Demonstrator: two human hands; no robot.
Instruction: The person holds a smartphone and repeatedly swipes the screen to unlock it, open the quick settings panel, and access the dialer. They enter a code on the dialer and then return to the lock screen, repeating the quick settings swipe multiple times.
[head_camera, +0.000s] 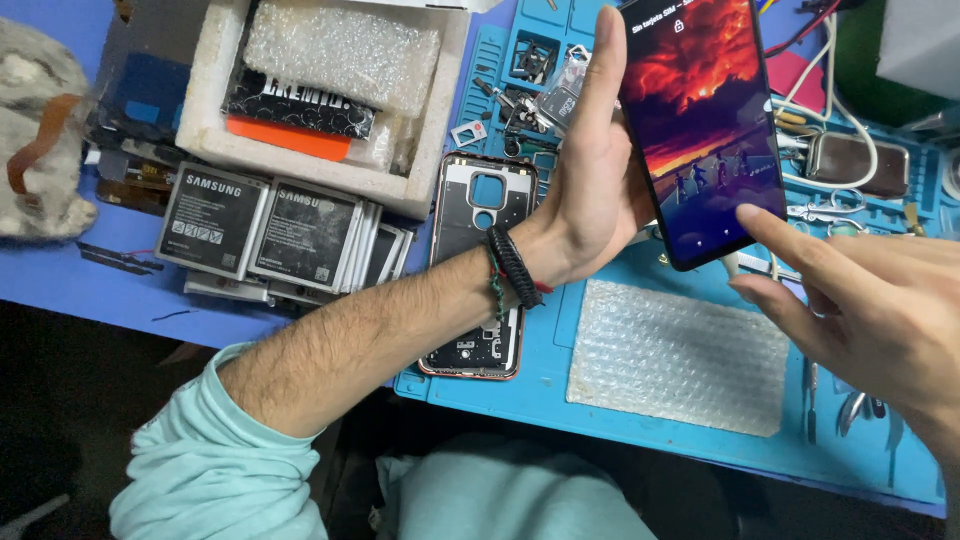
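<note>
White foam box (205, 120) at the left holds bubble wrap and a black-and-orange packet. Beside it, my left hand (590, 200) grips the lit phone (700, 120) upright above the blue counter (550, 360); my right hand's (880, 300) forefinger touches its screen.

A phone repair workshop, judging by the bench: blue repair mat (560, 370) with parts trays, stacked phone batteries (270, 235), an opened phone back (478, 260), tweezers (860, 410) and small tools, loose cables (850, 130), bubble wrap (680, 355), a foam box (330, 100) of spares.
</note>
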